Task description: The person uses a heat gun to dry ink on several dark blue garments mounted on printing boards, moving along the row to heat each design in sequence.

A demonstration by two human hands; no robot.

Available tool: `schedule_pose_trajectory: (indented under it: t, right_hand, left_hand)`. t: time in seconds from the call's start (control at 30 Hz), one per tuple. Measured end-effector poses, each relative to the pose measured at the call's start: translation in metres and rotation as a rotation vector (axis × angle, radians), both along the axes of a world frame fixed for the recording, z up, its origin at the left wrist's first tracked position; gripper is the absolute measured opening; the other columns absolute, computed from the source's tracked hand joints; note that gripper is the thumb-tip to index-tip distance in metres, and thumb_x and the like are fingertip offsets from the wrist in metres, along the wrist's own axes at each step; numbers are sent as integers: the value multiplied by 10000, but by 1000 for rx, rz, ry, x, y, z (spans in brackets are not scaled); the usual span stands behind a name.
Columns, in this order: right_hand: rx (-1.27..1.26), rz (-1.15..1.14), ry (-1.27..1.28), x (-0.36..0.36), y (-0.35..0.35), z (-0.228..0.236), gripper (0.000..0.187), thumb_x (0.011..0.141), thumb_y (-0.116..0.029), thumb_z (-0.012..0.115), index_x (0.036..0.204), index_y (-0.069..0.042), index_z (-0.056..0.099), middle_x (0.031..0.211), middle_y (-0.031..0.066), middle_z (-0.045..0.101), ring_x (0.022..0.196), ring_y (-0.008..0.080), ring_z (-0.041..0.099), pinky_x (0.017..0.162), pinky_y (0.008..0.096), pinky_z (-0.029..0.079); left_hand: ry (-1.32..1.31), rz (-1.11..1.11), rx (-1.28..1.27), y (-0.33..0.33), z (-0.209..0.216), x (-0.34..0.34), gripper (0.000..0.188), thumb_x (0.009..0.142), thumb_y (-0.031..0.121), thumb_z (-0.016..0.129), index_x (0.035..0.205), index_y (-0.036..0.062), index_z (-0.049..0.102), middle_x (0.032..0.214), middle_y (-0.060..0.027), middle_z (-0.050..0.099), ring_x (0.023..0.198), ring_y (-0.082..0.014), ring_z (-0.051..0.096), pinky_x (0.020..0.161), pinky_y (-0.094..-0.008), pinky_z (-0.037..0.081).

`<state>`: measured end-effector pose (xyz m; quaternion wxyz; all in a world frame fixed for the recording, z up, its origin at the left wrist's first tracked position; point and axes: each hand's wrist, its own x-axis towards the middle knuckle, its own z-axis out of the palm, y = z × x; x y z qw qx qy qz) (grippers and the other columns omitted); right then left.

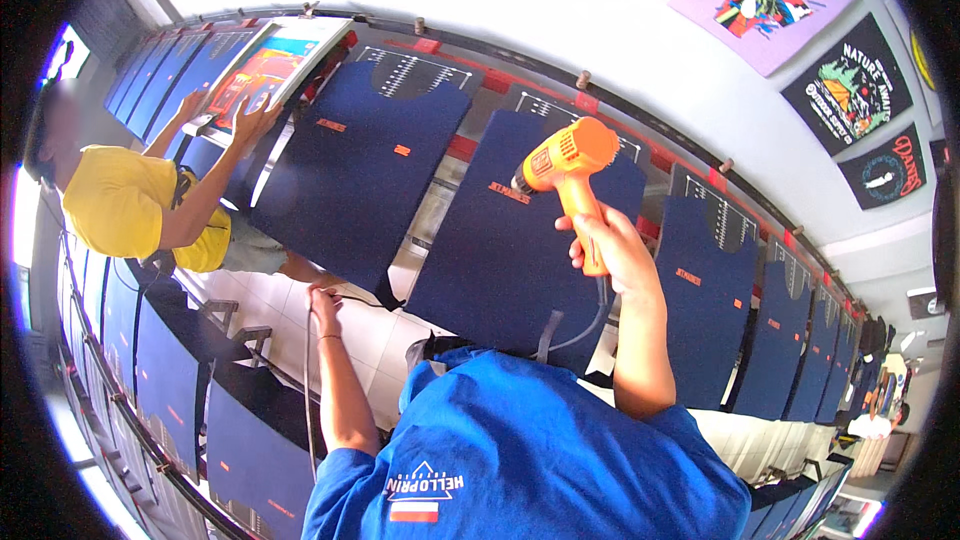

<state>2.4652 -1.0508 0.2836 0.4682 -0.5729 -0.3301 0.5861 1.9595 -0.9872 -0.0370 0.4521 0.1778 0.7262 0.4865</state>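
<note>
An orange heat gun [568, 162] is gripped by its handle in my right hand [618, 245], its dark nozzle tilted down to the left. Below that nozzle lies a navy fabric panel [520, 250] with a small orange print, spread on a printing board. The gun's grey cord [597, 325] hangs from the handle and curves toward my body. Low on the left, my left hand [325, 308] is closed round a dark cable [309, 370], which drops down beside my forearm. Just beyond that hand is another navy panel [360, 175] with orange prints.
A person in a yellow shirt [120, 202] at the left has both hands on a framed printing screen [268, 68]. More navy panels [695, 290] line the row to the right, with others [165, 380] behind the aisle. A dark rail [660, 120] runs along the boards' far side.
</note>
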Motion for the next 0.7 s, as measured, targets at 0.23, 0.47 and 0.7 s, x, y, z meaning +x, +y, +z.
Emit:
schedule_pose_trajectory:
  t: [0.23,0.47,0.7]
  right_hand:
    - [-48,88,-103,-19,60,-41,356,946,-230,581,1220,-5,549,963,68,649,647,98,584,560,251,525]
    - [-118,72,-62,-28,65,-49,379,947,-204,578,1265,-4,533,927,49,627,638,81,566,548,236,512]
    - [-127,99,-72,-32,73,-59,387,940,-209,593,1257,4,532,945,50,625,642,77,568,548,234,516]
  left_hand:
    - [223,226,61,49,-72,11,321,983,280,393,1050,22,572,907,-206,614,737,-327,602,689,-439,508]
    - [273,304,254,42,-28,68,529,1054,305,317,1234,-154,510,1261,-290,551,1139,-373,527,1040,-402,365]
    - [246,251,240,41,-15,71,547,1061,302,302,1270,-163,503,1291,-277,558,1173,-343,534,1071,-374,353]
